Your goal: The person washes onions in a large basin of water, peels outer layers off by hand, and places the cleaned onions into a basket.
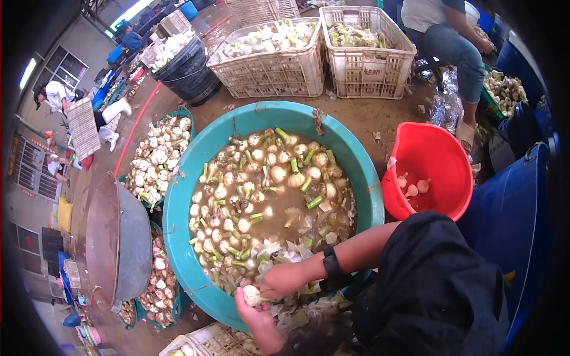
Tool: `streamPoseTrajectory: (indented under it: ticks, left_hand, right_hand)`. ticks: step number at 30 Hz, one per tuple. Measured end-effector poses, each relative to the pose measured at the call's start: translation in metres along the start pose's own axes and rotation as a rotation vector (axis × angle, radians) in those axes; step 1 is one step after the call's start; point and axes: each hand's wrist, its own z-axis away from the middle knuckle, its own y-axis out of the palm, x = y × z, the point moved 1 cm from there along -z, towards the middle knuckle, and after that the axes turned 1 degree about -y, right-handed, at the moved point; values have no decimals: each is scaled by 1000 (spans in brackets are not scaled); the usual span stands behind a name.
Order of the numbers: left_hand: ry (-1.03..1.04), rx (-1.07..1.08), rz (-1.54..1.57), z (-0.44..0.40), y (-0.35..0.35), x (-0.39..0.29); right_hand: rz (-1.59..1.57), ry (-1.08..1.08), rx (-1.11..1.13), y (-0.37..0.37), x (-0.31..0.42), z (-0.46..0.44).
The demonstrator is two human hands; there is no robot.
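A large teal tub point(177, 196) holds muddy water with many floating garlic bulbs point(278, 173), some with green stems, and loose peels near its front edge. Over that front edge my left hand point(254, 310) is wrapped round a whitish garlic bulb point(253, 296). My right hand point(284, 280) touches the same bulb from the right, its fingers pressed together; whether it holds a tool is hidden. To the right of the tub stands a red bucket point(456, 172) with several cleaned bulbs point(412, 190) at its bottom.
Two crates point(270, 74) of peels stand behind the tub, beside a black bucket point(187, 74). Baskets of garlic point(159, 154) and a tilted metal basin point(133, 243) are at the left. A blue barrel point(510, 219) is at the right. A seated person point(454, 47) is at the back right.
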Motion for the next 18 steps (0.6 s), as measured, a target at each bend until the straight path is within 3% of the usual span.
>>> streamPoseTrajectory:
  ticks: [8,10,11,13,14,15,16,17,18]
  left_hand:
    - [-21,98,-2,-15,-7,13]
    - [-134,106,66,-18,-14,18]
    - [-106,196,99,-19,-17,20]
    - [3,298,141,-9,-9,15]
    - [71,340,-16,-15,-21,13]
    - [75,323,-53,-23,-24,11]
    - [-57,330,-106,-22,-27,3]
    - [-10,329,-278,-26,-34,7]
    - [-40,337,-753,-23,-32,-5]
  right_hand:
    - [108,85,-60,10,-6,1]
    - [-586,397,25,9,-15,2]
    - [-789,514,25,19,-27,3]
    - [-1193,592,103,26,-34,4]
    - [-1312,602,107,13,-20,4]
    - [-1116,698,34,2,-4,5]
    - [-756,595,112,10,-13,3]
    - [-453,378,21,18,-24,1]
    - [-268,276,-40,22,-27,0]
